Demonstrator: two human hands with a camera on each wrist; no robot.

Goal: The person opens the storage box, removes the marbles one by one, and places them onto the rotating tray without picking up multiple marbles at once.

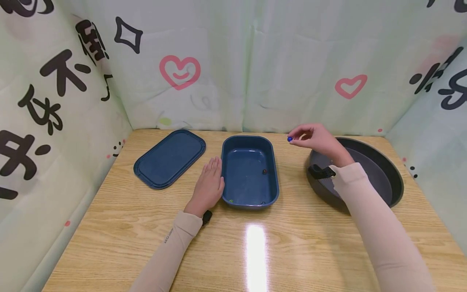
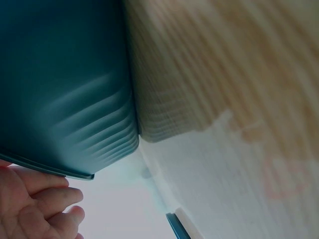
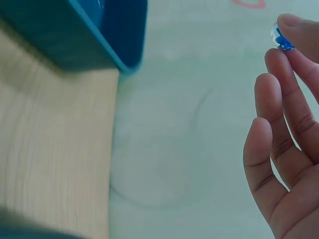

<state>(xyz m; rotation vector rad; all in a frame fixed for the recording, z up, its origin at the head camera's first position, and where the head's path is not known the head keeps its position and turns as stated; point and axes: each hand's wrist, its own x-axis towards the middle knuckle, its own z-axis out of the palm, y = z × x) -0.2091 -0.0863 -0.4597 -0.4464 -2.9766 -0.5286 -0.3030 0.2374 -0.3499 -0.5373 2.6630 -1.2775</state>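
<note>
Between thumb and fingertips my right hand [image 1: 316,140] pinches a blue marble [image 1: 290,139], held up between the blue box and the dark round pan. The right wrist view shows the marble [image 3: 283,39] as clear glass with blue inside. My left hand [image 1: 208,184], fingers straight, rests against the left side of the deep blue rectangular box [image 1: 248,205]. In the left wrist view its fingers [image 2: 52,199] lie at the box's rim. Inside the box are a brown marble [image 1: 264,172], a green marble [image 1: 231,201] and a dark one [image 1: 263,203] near the front wall.
A flat blue lid [image 1: 169,160] lies on the wooden table [image 1: 219,251] left of the box. The round dark pan [image 1: 395,178] stands at the right, partly under my right forearm. A printed pale curtain [image 1: 226,93] encloses the table's back and sides.
</note>
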